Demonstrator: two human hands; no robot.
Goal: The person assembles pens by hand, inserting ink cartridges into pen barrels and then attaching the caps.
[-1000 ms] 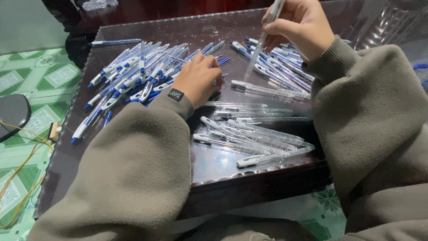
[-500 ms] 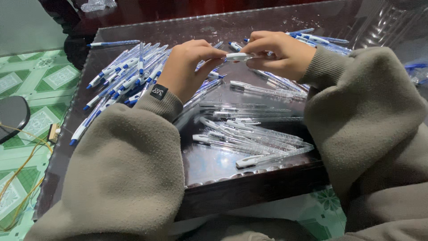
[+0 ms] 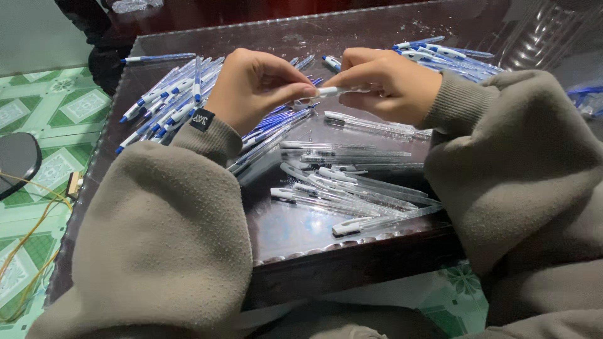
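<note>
My left hand (image 3: 254, 88) and my right hand (image 3: 383, 81) meet over the middle of a dark glossy table (image 3: 295, 232). Between their fingertips they pinch one clear pen barrel with a white end (image 3: 333, 91), held level. Under and left of my left hand lies a heap of blue and white pens (image 3: 166, 107). A second heap of blue and white pens (image 3: 440, 56) lies behind my right hand. Several clear pen barrels (image 3: 352, 182) are scattered on the table in front of both hands.
Grey fleece sleeves (image 3: 163, 232) cover both arms and hide the table's near corners. Green patterned floor tiles (image 3: 38, 125) show to the left, with a dark round object (image 3: 16, 160) and yellow wires (image 3: 31, 232). A clear plastic bag (image 3: 553, 31) lies at the far right.
A second ago my right hand was raised at the far side with a pen and my left rested on the blue heap. Both hands have come together on one barrel.
</note>
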